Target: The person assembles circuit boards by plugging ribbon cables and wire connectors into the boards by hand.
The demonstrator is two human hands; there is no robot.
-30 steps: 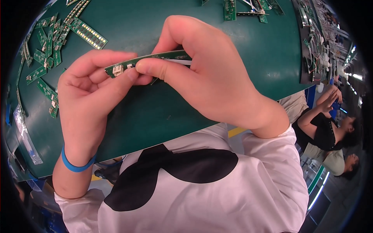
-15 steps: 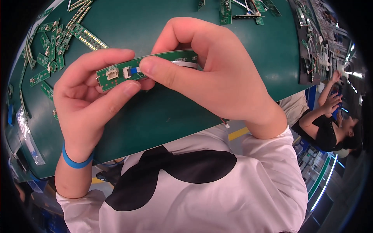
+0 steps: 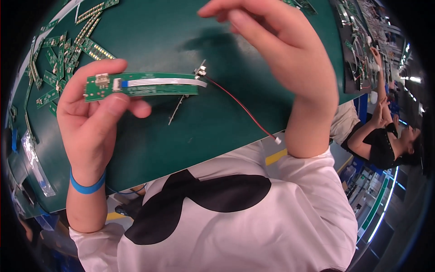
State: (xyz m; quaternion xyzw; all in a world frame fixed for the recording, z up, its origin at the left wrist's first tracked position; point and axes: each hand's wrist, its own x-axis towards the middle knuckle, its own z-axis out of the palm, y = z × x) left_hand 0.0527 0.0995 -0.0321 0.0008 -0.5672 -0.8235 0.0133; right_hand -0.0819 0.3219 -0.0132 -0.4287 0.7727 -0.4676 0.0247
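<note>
My left hand [image 3: 93,106] grips one end of a long narrow green circuit board [image 3: 156,89], thumb in front and fingers behind. A white flat ribbon cable [image 3: 167,82] runs along the board, its blue end at a small white connector [image 3: 117,85]. Another white socket [image 3: 102,80] sits near the held end. My right hand [image 3: 267,34] is off the board, up to the right over the table, with thumb and fingers apart and nothing visible in them. Beyond the board's right end is a small part [image 3: 200,71] with a red and black wire [image 3: 240,103] ending in a white plug [image 3: 277,140].
Several green boards [image 3: 59,59] and LED strips [image 3: 97,49] lie in a pile at the left of the green table [image 3: 149,149]. A clear plastic bag [image 3: 37,165] lies at the left edge. More boards and cables fill a black tray [image 3: 355,77] at right. A person [image 3: 378,145] works farther right.
My right hand has let go of the board and moved up and right. My left hand has shifted the board slightly left, uncovering the ribbon cable and the red and black wire.
</note>
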